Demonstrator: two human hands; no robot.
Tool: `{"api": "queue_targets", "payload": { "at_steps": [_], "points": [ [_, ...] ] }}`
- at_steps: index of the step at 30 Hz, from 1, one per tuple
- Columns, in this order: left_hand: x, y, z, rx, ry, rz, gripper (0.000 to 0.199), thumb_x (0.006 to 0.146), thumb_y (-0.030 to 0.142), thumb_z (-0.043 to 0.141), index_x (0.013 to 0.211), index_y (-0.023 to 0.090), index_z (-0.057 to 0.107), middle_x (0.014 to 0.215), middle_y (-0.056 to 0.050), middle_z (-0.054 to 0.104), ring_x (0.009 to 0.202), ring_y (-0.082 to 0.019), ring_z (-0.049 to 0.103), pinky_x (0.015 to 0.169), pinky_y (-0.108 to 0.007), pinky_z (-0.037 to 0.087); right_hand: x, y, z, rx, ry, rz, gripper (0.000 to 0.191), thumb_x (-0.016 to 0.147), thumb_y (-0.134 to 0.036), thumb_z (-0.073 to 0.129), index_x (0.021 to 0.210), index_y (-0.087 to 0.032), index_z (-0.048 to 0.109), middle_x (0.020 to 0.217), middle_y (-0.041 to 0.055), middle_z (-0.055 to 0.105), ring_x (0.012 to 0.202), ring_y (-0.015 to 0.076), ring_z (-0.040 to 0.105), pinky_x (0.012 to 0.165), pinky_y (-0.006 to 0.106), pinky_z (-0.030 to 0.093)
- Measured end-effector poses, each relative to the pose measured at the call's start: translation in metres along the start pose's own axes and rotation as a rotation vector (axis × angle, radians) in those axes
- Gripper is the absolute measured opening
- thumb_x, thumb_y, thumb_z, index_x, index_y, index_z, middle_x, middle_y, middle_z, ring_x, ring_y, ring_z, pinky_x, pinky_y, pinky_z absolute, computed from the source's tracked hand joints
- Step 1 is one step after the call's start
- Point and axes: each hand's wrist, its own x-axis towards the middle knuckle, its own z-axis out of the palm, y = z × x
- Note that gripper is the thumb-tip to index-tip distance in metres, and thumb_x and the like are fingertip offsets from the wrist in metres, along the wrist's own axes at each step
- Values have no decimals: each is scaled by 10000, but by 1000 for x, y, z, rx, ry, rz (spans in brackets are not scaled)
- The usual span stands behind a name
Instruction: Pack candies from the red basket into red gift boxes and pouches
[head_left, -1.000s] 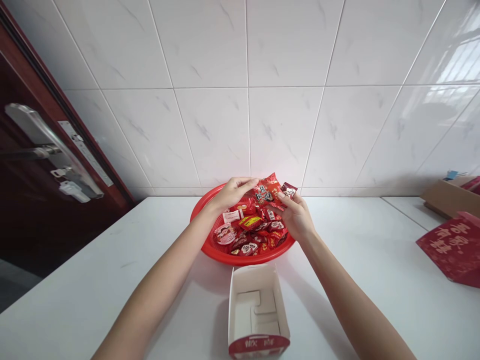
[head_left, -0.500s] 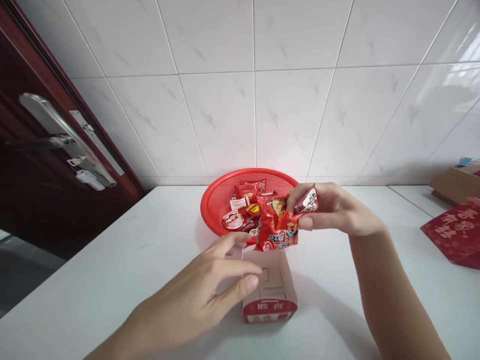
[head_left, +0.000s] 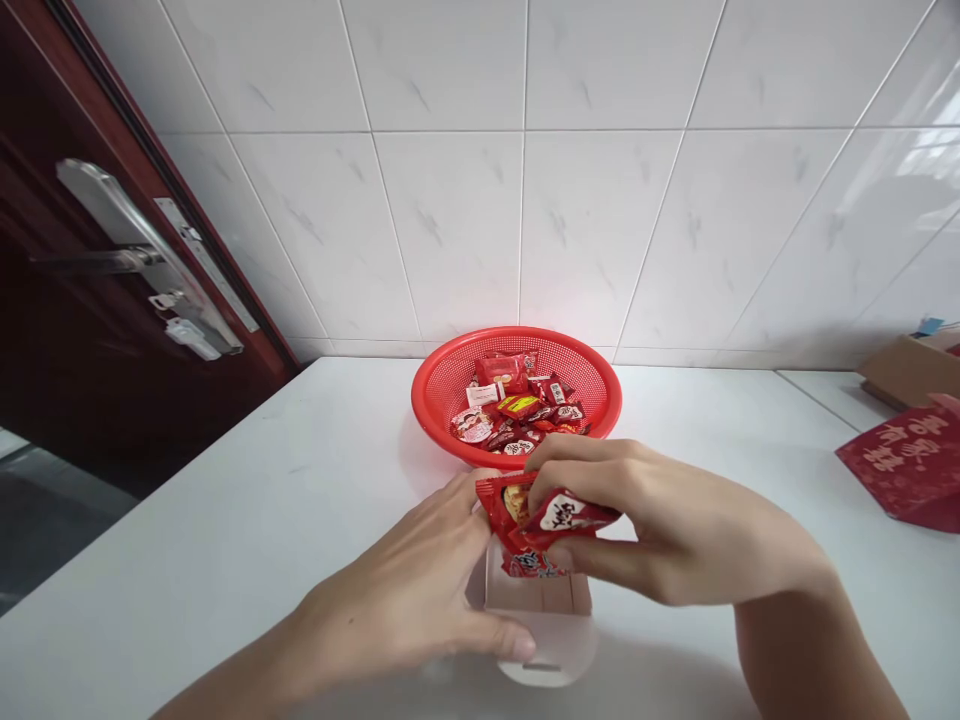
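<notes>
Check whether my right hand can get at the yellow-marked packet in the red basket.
Probably, though your right hand is occupied with red packets. Nothing covers the yellow-marked packet, and the red basket is open on top, just beyond the hand.

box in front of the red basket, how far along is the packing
Done: the box is open, its near flap folded out.
In hand: the right hand grips snack packets over it, the left hand open at its left side.
Left: those packets aren't released yet, and more packets lie in the basket.
</notes>
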Motion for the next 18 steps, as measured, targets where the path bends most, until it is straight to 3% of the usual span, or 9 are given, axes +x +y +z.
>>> {"api": "queue_targets", "payload": {
  "at_steps": [5, 9, 12, 15, 18],
  "points": [
    [-2, 0, 3, 1, -33, -25, 786, 653, 534, 870, 1369, 391, 579, 1310, -42, 621, 1160, -339, 600, 922, -406, 532, -4, -7, 6, -97, -24, 71, 38, 948, -185, 620, 925, -191, 649, 915, 56, 633, 756, 165, 601, 662, 272, 477],
    [-4, 11, 3, 75, -57, -120, 759, 703, 530, 821, 1367, 272, 562, 1326, -85, 577, 1225, -356, 550, 955, -424, 515, -12, -11, 7, -220, 71, 185, 71, 971, -178, 591, 914, -194, 631, 905, 53, 622, 720, 157, 581, 638, 267, 458],
    [-2, 17, 1, 47, -70, -80, 732, 705, 473, 837, 1365, 295, 572, 1332, -67, 578, 1230, -341, 548, 990, -420, 503, -13, -14, 5, -144, 106, 99, 49, 974, -186, 597, 977, -198, 644, 979, 70, 640, 776, 164, 605, 657, 267, 475],
    [3, 18, 0, -24, -80, -77, 687, 652, 417, 881, 1284, 321, 631, 1252, -34, 613, 1152, -324, 595, 934, -400, 532, -7, -9, 2, 2, -41, -31, 84, 933, -140, 636, 1002, -181, 659, 1042, 82, 657, 860, 175, 636, 708, 274, 504],
    [5, 15, 0, -18, -84, -126, 752, 614, 418, 894, 1307, 321, 619, 1219, -32, 616, 1147, -326, 603, 912, -396, 543, 2, 2, 2, 48, -184, -30, 169, 882, -56, 646, 1006, -168, 668, 1100, 86, 669, 960, 188, 648, 770, 282, 512]
  ]
}}
